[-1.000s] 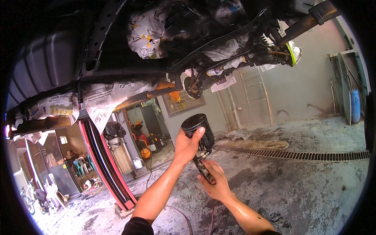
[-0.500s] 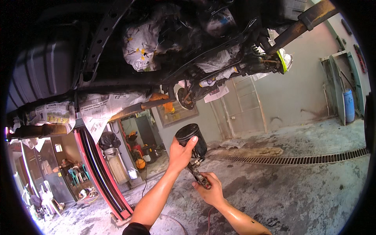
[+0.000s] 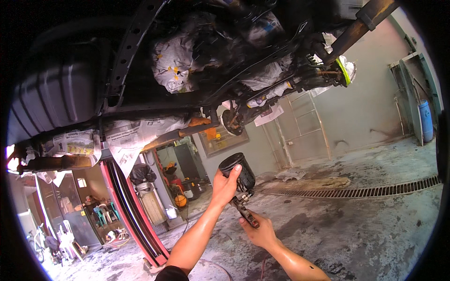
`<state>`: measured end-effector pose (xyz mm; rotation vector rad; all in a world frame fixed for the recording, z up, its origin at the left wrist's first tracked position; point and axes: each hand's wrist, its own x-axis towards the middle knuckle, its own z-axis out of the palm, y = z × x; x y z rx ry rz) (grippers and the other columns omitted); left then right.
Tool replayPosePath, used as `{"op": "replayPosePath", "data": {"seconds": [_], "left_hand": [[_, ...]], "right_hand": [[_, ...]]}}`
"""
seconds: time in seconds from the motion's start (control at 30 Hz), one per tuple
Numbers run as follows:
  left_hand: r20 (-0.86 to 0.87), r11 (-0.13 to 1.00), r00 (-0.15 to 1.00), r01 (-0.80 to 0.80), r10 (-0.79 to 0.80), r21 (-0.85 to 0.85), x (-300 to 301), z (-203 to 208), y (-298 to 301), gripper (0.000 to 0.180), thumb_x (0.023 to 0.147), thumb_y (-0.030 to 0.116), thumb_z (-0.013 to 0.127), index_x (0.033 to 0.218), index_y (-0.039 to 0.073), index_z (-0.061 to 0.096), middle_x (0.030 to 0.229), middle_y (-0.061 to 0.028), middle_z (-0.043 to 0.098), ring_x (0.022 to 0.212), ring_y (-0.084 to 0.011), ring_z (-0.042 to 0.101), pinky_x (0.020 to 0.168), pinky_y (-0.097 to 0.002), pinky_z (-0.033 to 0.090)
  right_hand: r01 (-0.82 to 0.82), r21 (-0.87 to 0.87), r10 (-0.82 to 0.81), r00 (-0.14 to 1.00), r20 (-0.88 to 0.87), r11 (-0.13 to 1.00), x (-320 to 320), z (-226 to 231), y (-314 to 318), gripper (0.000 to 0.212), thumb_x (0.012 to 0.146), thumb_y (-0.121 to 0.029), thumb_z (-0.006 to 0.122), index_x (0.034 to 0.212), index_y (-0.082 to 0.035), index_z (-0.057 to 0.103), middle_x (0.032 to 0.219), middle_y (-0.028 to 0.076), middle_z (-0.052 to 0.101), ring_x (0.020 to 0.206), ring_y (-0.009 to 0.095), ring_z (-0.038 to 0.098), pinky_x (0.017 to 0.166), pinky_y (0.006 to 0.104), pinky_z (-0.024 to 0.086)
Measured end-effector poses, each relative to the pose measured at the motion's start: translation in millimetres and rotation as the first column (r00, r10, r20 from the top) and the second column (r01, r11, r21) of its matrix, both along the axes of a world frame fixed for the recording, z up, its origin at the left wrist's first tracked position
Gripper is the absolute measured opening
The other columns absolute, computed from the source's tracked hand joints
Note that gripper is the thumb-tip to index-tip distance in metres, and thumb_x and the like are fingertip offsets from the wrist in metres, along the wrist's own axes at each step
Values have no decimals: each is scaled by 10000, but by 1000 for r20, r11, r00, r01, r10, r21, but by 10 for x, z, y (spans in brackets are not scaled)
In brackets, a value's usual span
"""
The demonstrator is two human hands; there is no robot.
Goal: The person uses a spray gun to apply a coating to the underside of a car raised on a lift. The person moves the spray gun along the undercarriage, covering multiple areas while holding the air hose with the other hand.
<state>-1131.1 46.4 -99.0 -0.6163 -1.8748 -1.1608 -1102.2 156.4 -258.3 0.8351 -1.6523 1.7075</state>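
In mid-air below the raised vehicle, both my hands hold a paint-stained spray gun (image 3: 240,204) with a black cup (image 3: 247,175) on top. My left hand (image 3: 224,188) is closed around the near side of the cup, its thumb lying up along the wall. Lower and to the right, my right hand (image 3: 261,232) grips the gun's handle; some of its fingers are hidden. Overhead spreads the dark vehicle underbody (image 3: 164,99), apart from the gun. White masking paper (image 3: 172,65) wraps some of its parts, and newspaper (image 3: 123,136) hangs along its side.
A red lift post (image 3: 136,215) stands to the left, with a rusty lift arm (image 3: 176,136) reaching under the vehicle. A hose (image 3: 218,268) lies on the stained concrete floor. To the right are a floor drain grate (image 3: 365,192) and a blue cylinder (image 3: 425,121).
The whole view has shifted slightly, so the scene and both hands appear a little further right and lower. My grip on the spray gun and cup looks the same.
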Motion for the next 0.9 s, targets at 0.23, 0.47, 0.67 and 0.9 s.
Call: {"op": "replayPosePath", "data": {"seconds": [0.23, 0.47, 0.67, 0.9], "left_hand": [[9, 997, 1000, -19, 18, 75, -149, 14, -103, 739, 953, 597, 608, 1201, -99, 602, 1126, -144, 681, 1054, -204, 600, 955, -343, 462], [197, 937, 938, 232, -287, 260, -409, 38, -176, 702, 998, 611, 516, 1282, -30, 553, 1127, -95, 655, 1018, -188, 631, 934, -369, 504], [266, 956, 939, 148, -216, 253, -435, 61, -123, 653, 1009, 626, 470, 1257, 36, 600, 1048, -67, 702, 919, -184, 698, 843, -380, 577], [286, 944, 924, 172, -253, 280, -291, 43, 15, 770, 947, 709, 517, 1200, -13, 609, 1009, -77, 686, 863, -157, 653, 765, -348, 543]], "right_hand": [[-8, -93, -4, 992, -128, 996, -26, -15, 31, 499, 903, -306, 745, 1262, 25, 641, 791, 131, 674, 628, 212, 615, 625, 326, 525], [-18, -85, 1, 982, -187, 996, -170, -77, 31, 540, 863, -289, 767, 1280, 18, 616, 891, 168, 694, 683, 262, 680, 640, 360, 555], [-84, -50, 77, 989, -125, 995, -267, -93, 110, 545, 861, -294, 758, 1275, 31, 617, 966, 199, 710, 836, 336, 709, 747, 400, 561], [-103, -70, 91, 983, -157, 992, -333, -134, 131, 543, 843, -261, 774, 1270, 38, 621, 882, 167, 681, 736, 273, 666, 685, 358, 542]]}}
